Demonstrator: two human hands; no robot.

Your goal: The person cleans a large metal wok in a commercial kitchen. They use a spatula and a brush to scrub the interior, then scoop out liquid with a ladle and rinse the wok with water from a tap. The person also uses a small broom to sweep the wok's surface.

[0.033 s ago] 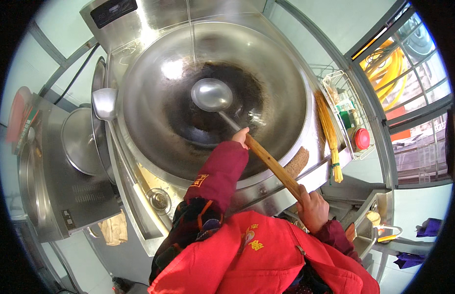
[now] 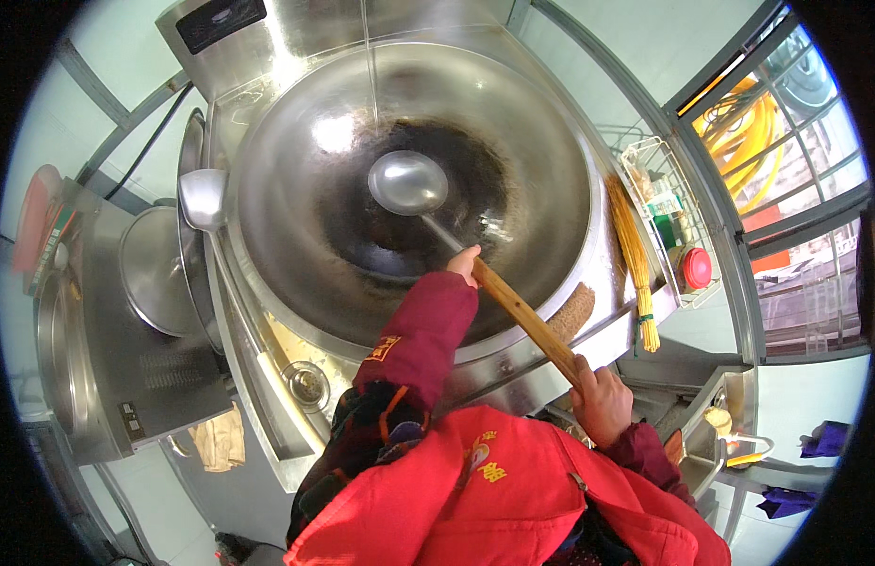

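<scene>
From the head view I see both hands on one long ladle (image 2: 408, 182). The left hand (image 2: 465, 264) sits high on the shaft, where the wooden handle (image 2: 527, 321) meets the metal stem; its fingers curl over the wood, though the dark red sleeve (image 2: 423, 335) hides most of the hand, so I can only say it is closed on the handle. The right hand (image 2: 602, 401) is clenched round the handle's butt end, at about 5 o'clock from the wok's middle.

The ladle's round steel bowl lies inside the big wok (image 2: 296, 189), a little toward 12 o'clock from the dark centre, touching or just over the wet blackened bottom (I cannot tell which). A thin stream of water (image 2: 370, 66) falls from 12 o'clock into the wok.

A bamboo brush (image 2: 631, 255) rests on the rim at 3 o'clock, with a wire basket (image 2: 668, 203) just beyond it. A second ladle (image 2: 204, 196) rests at 9 o'clock, beside a round steel lid (image 2: 155, 269).

Against the earlier frame, I find nothing shifted: same grips, same ladle place.
</scene>
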